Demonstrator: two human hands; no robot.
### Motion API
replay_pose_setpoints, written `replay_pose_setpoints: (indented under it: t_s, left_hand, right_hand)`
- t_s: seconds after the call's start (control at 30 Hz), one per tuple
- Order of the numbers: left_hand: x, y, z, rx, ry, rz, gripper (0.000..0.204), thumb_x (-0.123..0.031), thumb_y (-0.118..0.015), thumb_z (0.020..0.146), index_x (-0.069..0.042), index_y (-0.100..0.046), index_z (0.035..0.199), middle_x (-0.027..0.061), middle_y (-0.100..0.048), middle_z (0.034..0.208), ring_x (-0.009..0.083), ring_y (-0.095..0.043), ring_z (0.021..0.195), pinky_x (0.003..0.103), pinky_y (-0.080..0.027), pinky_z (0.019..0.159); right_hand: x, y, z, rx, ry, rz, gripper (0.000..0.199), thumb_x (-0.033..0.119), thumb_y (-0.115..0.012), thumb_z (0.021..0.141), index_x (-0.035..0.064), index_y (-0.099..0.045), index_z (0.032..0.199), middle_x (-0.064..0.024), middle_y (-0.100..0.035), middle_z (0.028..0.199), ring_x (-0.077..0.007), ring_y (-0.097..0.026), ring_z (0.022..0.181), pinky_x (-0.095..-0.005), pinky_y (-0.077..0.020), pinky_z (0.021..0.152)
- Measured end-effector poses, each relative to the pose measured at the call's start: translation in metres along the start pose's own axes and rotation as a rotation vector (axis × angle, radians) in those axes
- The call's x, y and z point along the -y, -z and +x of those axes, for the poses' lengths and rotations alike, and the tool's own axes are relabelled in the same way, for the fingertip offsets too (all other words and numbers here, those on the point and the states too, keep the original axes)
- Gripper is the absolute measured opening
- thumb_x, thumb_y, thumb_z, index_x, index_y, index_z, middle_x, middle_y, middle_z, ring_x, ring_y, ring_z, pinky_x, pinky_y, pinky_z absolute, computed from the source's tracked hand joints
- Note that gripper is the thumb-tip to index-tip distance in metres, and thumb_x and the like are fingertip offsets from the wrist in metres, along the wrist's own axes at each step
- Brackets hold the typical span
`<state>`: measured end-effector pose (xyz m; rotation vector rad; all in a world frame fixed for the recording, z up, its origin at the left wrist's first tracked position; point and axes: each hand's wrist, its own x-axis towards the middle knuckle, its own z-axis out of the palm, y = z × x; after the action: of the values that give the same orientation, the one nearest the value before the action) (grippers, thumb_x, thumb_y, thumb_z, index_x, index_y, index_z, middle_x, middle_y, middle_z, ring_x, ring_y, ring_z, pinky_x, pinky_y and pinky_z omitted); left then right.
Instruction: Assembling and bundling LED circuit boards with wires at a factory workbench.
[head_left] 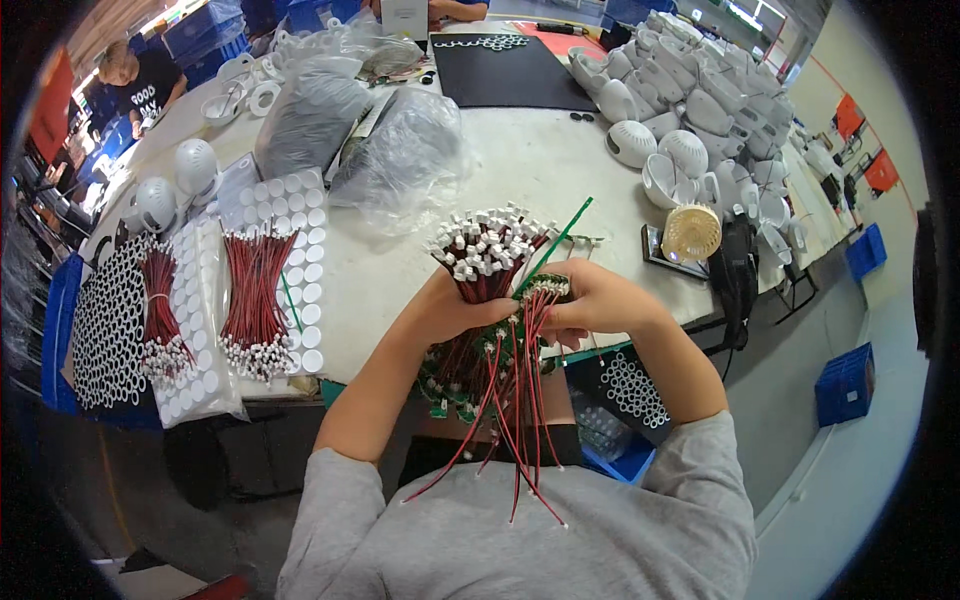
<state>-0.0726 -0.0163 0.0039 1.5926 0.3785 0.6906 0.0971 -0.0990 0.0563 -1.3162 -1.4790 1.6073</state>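
Note:
At the table's near edge my left hand (446,308) is closed around a thick bundle of red and black wires (490,248) with white connectors fanned out at the top. My right hand (608,300) is closed beside it, with a row of small white connectors on green circuit boards (546,288) at its fingers. A thin green strip (562,240) sticks up between the hands. Below them hang more loose red and black wires (522,400), reaching toward my grey shirt. Several small green boards (440,408) dangle under my left hand; how they are joined is hidden.
Two wire bundles (258,290) lie at the left by sheets of white discs (310,240) and a mat of white rings (110,325). Grey plastic bags (405,150) and a black mat (500,78) lie farther back. White fan housings (690,90) pile up right, behind a small yellowish fan (692,232).

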Motion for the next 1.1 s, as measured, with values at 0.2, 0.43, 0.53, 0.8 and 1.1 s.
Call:
replay_pose_setpoints:
  t_s: [0.2, 0.43, 0.53, 0.8, 1.1]
  left_hand:
    - [-0.007, 0.006, 0.011, 0.171, 0.136, 0.140, 0.046, -0.018, -0.072, 0.060, -0.001, -0.051, 0.097, 0.0044, -0.055, 0.087, 0.0126, -0.047, 0.080, 0.028, -0.040, 0.074]
    - [0.011, 0.015, 0.008, 0.188, 0.145, -0.073, 0.030, -0.008, -0.072, 0.059, -0.003, -0.054, 0.082, 0.0005, -0.055, 0.075, 0.0091, -0.051, 0.070, 0.024, -0.041, 0.065]
    - [0.022, 0.020, 0.009, 0.185, 0.155, -0.224, 0.022, -0.006, -0.068, 0.059, -0.003, -0.055, 0.077, 0.0003, -0.054, 0.072, 0.0094, -0.050, 0.066, 0.023, -0.041, 0.061]
    - [0.007, 0.016, 0.008, 0.085, 0.131, -0.221, 0.017, -0.009, -0.066, 0.063, -0.004, -0.054, 0.074, -0.0005, -0.052, 0.067, 0.0080, -0.049, 0.063, 0.023, -0.039, 0.060]
    - [0.007, 0.012, 0.007, 0.084, 0.068, -0.077, 0.023, -0.009, -0.066, 0.064, -0.001, -0.054, 0.081, 0.0013, -0.055, 0.071, 0.0082, -0.051, 0.067, 0.024, -0.042, 0.060]
  right_hand:
    - [0.005, 0.010, -0.011, -0.046, 0.021, -0.132, 0.002, 0.001, -0.048, 0.071, 0.0012, -0.050, 0.071, -0.0033, -0.052, 0.053, -0.0098, -0.051, 0.040, -0.0198, -0.0364, 0.033]
    - [-0.012, 0.013, -0.005, -0.005, 0.140, -0.036, 0.006, -0.001, -0.046, 0.072, -0.0009, -0.052, 0.074, -0.0060, -0.053, 0.056, -0.0108, -0.053, 0.042, -0.0210, -0.0404, 0.036]
    - [-0.009, 0.011, 0.002, -0.010, 0.270, -0.186, 0.017, -0.005, -0.045, 0.067, -0.0009, -0.054, 0.081, -0.0069, -0.054, 0.059, -0.0114, -0.052, 0.042, -0.0225, -0.0406, 0.036]
    - [-0.003, 0.010, 0.004, 0.023, 0.064, 0.055, 0.006, 0.003, -0.046, 0.074, 0.0000, -0.050, 0.075, -0.0043, -0.051, 0.052, -0.0091, -0.049, 0.038, -0.0200, -0.0341, 0.031]
    - [-0.009, 0.005, 0.000, -0.025, 0.008, 0.075, 0.012, 0.001, -0.042, 0.075, -0.0033, -0.048, 0.085, -0.0082, -0.055, 0.060, -0.0104, -0.048, 0.039, -0.0203, -0.0347, 0.032]
